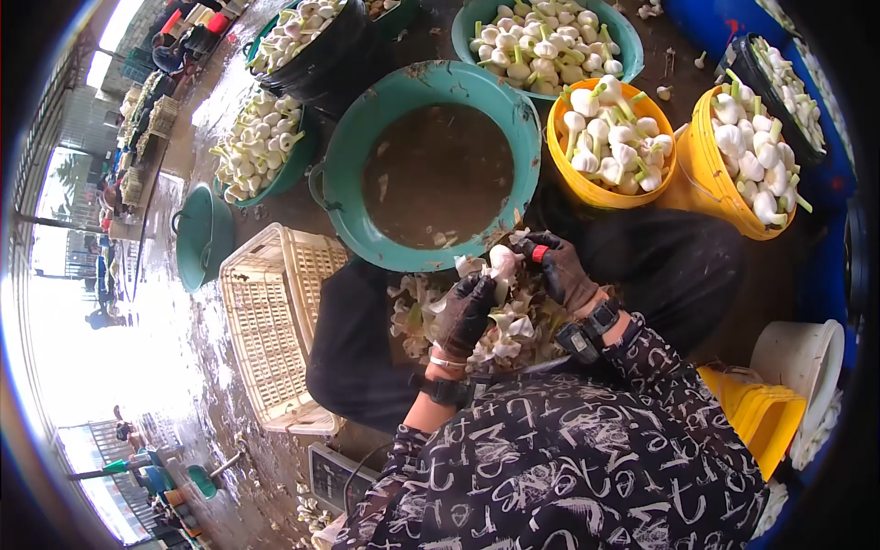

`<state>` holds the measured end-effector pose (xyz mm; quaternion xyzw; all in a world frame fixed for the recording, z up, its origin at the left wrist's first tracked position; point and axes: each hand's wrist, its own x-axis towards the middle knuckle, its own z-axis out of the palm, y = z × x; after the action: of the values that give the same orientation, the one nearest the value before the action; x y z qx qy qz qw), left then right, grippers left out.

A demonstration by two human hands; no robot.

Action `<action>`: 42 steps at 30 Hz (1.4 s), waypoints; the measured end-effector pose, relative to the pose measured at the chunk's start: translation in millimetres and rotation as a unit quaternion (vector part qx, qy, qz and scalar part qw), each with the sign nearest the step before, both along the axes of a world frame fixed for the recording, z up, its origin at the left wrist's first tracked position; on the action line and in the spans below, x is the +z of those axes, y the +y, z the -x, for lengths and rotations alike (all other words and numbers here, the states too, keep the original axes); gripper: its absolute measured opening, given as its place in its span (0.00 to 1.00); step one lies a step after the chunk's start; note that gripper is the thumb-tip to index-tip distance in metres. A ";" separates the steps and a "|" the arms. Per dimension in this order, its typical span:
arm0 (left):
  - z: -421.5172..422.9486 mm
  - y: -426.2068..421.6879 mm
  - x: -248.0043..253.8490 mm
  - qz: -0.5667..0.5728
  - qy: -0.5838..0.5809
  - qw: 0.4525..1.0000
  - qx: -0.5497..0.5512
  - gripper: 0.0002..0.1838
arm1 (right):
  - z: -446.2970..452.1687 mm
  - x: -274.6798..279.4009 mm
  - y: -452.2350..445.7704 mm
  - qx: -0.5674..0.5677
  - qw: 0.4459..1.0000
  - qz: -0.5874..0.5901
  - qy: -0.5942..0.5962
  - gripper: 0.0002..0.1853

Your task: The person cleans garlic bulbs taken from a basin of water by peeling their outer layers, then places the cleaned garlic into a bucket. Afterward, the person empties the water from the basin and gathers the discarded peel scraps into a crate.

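Note:
My gloved left hand is closed around the lower side of a garlic bulb, which is pale with a pinkish tint. Close by on the right, my gloved right hand has its fingers curled in beside the bulb, with a red band on one finger. What those fingers pinch is too small and dark to make out. Below both hands, a heap of loose garlic skins lies in my lap. Just beyond the bulb stands a large green basin with brown, murky contents and scraps of skin on its rim.
Yellow buckets of garlic bulbs stand ahead right, and a green tub of bulbs is at the back. Cream plastic crates sit at my left. A white bucket is at my right. Other people work far left on the wet floor.

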<state>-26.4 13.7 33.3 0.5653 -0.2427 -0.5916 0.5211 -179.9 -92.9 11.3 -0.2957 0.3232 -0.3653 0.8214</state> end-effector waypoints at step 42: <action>-35.6 -2.8 -72.4 -0.098 -0.455 0.875 0.135 0.13 | 3.4 2.6 26.7 -0.088 0.992 -0.093 -0.015 0.08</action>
<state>9.2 10.9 -39.1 0.8474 -0.3150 -0.2136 0.3703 -183.3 -66.2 13.9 -0.1831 0.3684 -0.4087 0.8147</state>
